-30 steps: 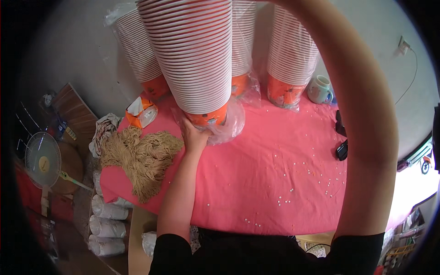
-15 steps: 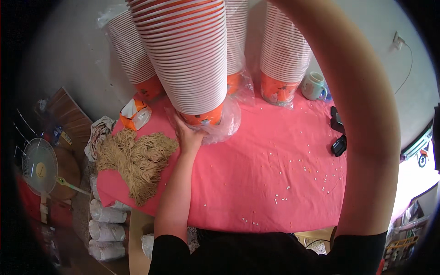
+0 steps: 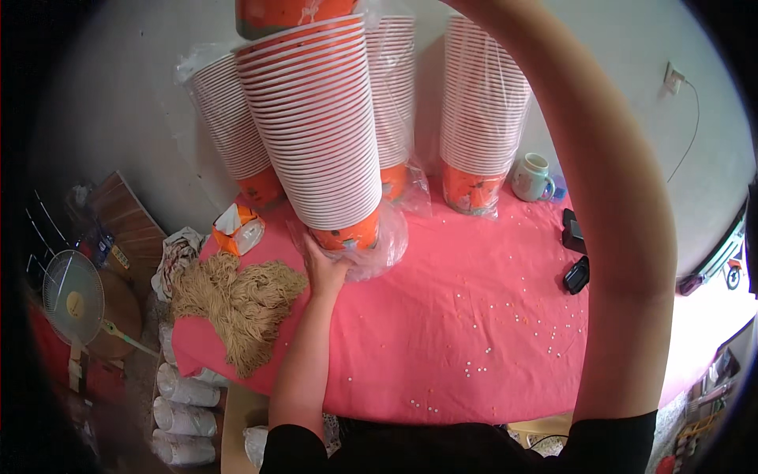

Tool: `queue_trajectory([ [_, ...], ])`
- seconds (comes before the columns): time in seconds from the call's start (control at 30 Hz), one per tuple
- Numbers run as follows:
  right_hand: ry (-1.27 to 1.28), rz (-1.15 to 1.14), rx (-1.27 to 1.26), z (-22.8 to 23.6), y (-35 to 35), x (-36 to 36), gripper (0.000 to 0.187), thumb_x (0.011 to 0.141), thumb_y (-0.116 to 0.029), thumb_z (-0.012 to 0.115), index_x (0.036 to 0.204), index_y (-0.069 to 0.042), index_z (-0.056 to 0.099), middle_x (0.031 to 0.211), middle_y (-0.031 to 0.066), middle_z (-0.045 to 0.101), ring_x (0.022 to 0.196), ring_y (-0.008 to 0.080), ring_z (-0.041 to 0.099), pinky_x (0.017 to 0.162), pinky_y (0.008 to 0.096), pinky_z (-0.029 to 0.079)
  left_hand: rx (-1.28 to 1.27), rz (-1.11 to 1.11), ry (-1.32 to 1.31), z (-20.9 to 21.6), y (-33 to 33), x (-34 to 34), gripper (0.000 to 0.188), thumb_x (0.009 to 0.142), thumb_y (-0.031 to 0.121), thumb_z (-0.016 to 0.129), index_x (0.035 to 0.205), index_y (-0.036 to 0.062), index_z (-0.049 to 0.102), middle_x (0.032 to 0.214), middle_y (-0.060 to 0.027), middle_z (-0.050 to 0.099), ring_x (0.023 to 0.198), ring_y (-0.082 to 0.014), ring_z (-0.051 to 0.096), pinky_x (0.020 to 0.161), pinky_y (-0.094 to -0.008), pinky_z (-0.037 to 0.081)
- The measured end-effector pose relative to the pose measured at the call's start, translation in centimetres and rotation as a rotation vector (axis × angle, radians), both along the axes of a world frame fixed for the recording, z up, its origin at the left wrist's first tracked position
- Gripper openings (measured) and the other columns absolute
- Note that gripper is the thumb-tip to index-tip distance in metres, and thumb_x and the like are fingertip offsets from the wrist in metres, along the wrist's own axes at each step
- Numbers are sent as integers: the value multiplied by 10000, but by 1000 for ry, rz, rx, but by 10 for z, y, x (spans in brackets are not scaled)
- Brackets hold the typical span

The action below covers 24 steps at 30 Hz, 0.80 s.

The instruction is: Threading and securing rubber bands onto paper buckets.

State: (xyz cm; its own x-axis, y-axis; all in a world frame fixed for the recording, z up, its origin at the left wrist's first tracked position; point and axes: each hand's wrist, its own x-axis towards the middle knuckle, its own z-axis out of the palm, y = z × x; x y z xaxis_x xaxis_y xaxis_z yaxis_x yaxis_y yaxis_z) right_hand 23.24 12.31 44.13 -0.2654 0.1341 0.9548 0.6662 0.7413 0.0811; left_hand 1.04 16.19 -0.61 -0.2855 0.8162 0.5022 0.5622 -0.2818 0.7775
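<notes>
A tall stack of nested orange paper buckets with white rims (image 3: 312, 130) leans slightly left on the table. My left hand (image 3: 325, 270) grips its bottom, fingers around the lowest bucket and the bunched clear plastic bag (image 3: 387, 245). Above the stack's open top, another orange bucket (image 3: 292, 11) hangs, cut off by the upper edge. My right forearm (image 3: 608, 158) arches up past the stacks; its hand is out of the picture, so its hold is hidden.
More bagged bucket stacks stand by the wall: left (image 3: 229, 118), behind (image 3: 395, 103) and right (image 3: 483, 103). On the pink tablecloth (image 3: 442, 316) lie a tan yarn bundle (image 3: 237, 308), an orange-white packet (image 3: 237, 229), a mug (image 3: 533, 178), a black case (image 3: 577, 275) and scattered white bits.
The view has tilted upward, so everything sits lower. The stack's top rim and the bucket above it now show. My left hand keeps its grip at the bottom; my right arm stays raised.
</notes>
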Motion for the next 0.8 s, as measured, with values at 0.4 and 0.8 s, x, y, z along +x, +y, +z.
queue_trajectory([
  [0.4,197,347,-151,-64,-24,106,175,942,-184,615,946,-9,601,778,21,637,690,89,615,594,231,489,86,-74,-41,-2,6,-3,1236,518,106,858,1479,-26,92,1481,-304,267,1377,-437,278,1135,-463,260],
  [0.8,-86,49,-506,-238,-58,155,165,789,11,697,921,-36,609,855,85,622,735,208,621,646,310,502,18,14,22,10,2,2,1129,582,68,771,1470,-61,87,1422,-331,350,1331,-449,352,1119,-446,295],
])
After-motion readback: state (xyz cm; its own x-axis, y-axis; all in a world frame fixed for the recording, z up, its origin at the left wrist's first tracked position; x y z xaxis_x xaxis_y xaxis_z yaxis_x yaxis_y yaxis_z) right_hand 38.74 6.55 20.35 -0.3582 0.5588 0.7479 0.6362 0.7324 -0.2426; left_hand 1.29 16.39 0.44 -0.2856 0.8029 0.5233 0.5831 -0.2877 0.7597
